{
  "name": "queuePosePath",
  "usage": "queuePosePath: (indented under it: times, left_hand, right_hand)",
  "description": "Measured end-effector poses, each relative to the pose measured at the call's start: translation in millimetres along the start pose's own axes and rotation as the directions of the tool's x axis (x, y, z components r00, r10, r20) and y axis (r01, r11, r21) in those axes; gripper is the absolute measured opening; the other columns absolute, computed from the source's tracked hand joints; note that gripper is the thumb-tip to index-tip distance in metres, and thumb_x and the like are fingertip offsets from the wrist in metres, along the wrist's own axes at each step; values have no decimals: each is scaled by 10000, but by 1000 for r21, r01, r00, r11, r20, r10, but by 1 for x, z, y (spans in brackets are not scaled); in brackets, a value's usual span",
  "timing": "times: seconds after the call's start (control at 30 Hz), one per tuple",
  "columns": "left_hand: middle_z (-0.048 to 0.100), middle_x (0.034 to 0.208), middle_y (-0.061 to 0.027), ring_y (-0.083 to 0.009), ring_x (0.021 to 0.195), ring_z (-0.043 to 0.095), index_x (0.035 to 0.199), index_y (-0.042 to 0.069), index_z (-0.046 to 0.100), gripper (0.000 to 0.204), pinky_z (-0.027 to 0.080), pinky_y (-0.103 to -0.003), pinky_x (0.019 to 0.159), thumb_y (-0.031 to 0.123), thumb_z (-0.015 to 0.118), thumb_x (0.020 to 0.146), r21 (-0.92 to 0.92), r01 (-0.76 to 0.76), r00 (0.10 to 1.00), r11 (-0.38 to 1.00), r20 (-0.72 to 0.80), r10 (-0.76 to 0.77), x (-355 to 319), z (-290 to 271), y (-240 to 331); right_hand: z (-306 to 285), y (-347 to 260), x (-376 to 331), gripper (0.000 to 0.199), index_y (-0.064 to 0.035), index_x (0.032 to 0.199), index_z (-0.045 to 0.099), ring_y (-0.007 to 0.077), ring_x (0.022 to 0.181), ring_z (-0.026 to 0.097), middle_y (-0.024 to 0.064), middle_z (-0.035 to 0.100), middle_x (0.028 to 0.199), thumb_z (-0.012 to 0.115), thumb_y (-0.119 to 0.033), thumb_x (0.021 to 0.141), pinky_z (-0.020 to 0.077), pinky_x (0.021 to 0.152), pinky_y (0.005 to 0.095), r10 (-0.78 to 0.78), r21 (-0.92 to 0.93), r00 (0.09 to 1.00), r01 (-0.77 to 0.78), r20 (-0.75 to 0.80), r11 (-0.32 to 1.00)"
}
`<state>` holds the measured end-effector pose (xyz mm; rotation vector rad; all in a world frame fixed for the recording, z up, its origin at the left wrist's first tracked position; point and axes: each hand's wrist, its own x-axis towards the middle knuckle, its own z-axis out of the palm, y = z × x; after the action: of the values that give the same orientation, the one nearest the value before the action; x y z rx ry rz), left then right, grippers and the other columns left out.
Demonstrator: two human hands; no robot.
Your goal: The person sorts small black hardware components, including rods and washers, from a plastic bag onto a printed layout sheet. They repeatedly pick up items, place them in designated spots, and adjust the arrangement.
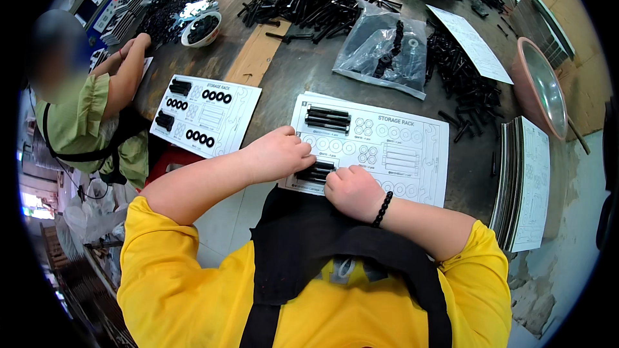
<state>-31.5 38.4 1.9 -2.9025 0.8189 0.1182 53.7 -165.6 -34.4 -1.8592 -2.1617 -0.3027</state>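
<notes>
A white printed card (416,138) with line drawings of hardware lies in front of me at the table's near edge. A row of black bolts (327,118) rests on its upper left part. Lower on the card is a second group of black bolts (316,172), partly covered by my fingers. My left hand (277,153) is closed, its fingertips at the left end of this lower group. At the right end, my right hand (354,192), with a black bead bracelet at the wrist, is curled with its fingers pressed together.
A loose bolt pile (309,6) and a clear plastic bag (383,51) with black parts lie beyond the card. To the right are a card stack (525,187) and a pink-rimmed basin (540,87). At left, a co-worker (97,103) sits near another filled card (222,113).
</notes>
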Motion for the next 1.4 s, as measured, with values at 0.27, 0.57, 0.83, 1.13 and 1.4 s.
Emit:
queuePosePath:
  times: [0.27, 0.57, 0.83, 1.13, 1.4]
  left_hand:
    - [556, 649, 17, -139, 631, 573, 631, 143, 608, 74, 378, -268, 691, 166, 570, 689, 158, -233, 961, 960, 190, 202, 27, -15, -2]
    - [597, 617, 49, -131, 594, 554, 586, 190, 619, 123, 328, -269, 718, 166, 566, 694, 187, -393, 841, 900, 469, 270, 55, -21, -4]
    - [590, 671, 22, -153, 679, 592, 625, 159, 624, 41, 362, -290, 736, 172, 634, 662, 104, -202, 882, 974, 451, 135, 53, -30, -14]
    - [596, 912, -80, -287, 873, 581, 941, 97, 611, 175, 478, -387, 747, 130, 536, 786, -286, 290, 954, 913, 6, -301, 166, -6, -87]
    - [607, 927, -95, -268, 875, 602, 904, 107, 593, 147, 484, -384, 719, 104, 531, 770, -191, 654, 743, 732, -17, -669, 230, 29, -118]
  right_hand:
    - [12, 8, -12, 45, -127, 615, 526, 159, 636, 487, 13, 454, 662, 543, -144, 652, 380, 570, 276, -7, 45, 996, 11, -85, 999]
    - [10, 11, -10, 45, -123, 635, 546, 166, 633, 489, 12, 470, 669, 542, -152, 669, 380, 571, 283, -8, 64, 997, 13, -81, 998]
    - [6, 20, -12, 42, -109, 718, 545, 192, 691, 546, 33, 502, 697, 537, -149, 709, 427, 598, 302, 96, 220, 994, -83, -50, 972]
    - [-13, 199, -26, 161, -82, 877, 638, 287, 850, 572, 111, 599, 856, 508, -142, 802, 469, 759, 384, 612, 191, 789, -595, -45, 781]
    - [16, 255, 25, 188, -95, 932, 646, 285, 932, 575, 100, 592, 992, 526, -163, 804, 470, 789, 384, 730, 175, 683, -720, 12, 671]
